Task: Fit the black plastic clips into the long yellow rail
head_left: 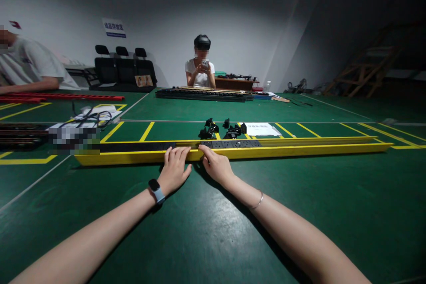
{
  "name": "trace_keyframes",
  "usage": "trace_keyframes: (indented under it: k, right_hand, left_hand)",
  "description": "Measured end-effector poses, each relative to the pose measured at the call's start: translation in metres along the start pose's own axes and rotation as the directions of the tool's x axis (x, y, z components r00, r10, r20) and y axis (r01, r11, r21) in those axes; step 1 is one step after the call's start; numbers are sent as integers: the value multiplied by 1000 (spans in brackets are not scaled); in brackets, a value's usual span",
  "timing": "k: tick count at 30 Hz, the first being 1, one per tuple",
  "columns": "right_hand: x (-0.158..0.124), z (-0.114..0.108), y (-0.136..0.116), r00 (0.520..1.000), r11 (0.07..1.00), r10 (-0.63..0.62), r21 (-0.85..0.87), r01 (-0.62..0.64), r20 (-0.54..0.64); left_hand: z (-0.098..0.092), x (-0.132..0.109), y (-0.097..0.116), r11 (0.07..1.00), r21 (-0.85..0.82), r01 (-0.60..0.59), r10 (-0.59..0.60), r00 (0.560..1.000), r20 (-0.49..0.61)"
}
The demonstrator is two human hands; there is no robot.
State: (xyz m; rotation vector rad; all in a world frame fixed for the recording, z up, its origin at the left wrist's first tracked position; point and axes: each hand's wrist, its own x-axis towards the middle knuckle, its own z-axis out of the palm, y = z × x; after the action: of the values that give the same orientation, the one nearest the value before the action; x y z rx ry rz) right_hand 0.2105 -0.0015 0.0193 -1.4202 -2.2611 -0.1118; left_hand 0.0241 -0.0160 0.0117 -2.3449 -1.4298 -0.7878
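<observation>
Channel (299, 151): long, yellow, lying crosswise on the green table (213, 235), well in from the far edge.
Left hand (175, 168): loosely spread, fingertips over the channel's near rim, thumb free (a watch (154, 185) on that wrist).
Right hand (216, 166): fingers bent at that rim, by the left end of the black socket strip (229, 144); whether they pinch anything, I can't tell.
Black pieces (233, 131): clustered beyond the channel, beside a white sheet (262, 129).
Dark rails (199, 95): near the table's far edge.
</observation>
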Motion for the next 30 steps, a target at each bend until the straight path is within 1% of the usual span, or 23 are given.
trace_keyframes:
  k: [5, 10, 12, 15, 17, 19, 25, 30]
  right_hand:
    - [-1, 0, 0, 999, 1000, 3, -14, -4, -38]
    - [-1, 3, 1, 999, 1000, -8, -7, 7, -45]
    - [-1, 4, 4, 998, 999, -49, 10, 49, -34]
    - [-1, 4, 8, 989, 988, -150, 47, 150, -4]
    - [0, 4, 10, 982, 980, -187, 64, 186, 12]
    - [0, 4, 11, 982, 980, -188, 70, 187, 21]
    - [4, 4, 10, 990, 990, -137, 30, 136, 42]
    - [7, 3, 13, 989, 992, -129, 9, 128, 66]
  left_hand:
    - [-1, 0, 0, 1000, -5, 3, -3, 1000, -5]
    - [-1, 0, 0, 1000, -6, 4, -4, 1000, -9]
    - [-1, 0, 0, 1000, -6, 2, -2, 1000, -9]
    - [-1, 0, 0, 1000, -6, -4, 4, 1000, -8]
    - [-1, 0, 1, 1000, -7, -6, 6, 1000, -11]
    - [-1, 0, 1, 1000, -10, -8, 8, 1000, -14]
    - [-1, 0, 0, 1000, -14, -3, 3, 1000, -13]
    - [-2, 0, 0, 1000, -25, 5, -6, 1000, -7]
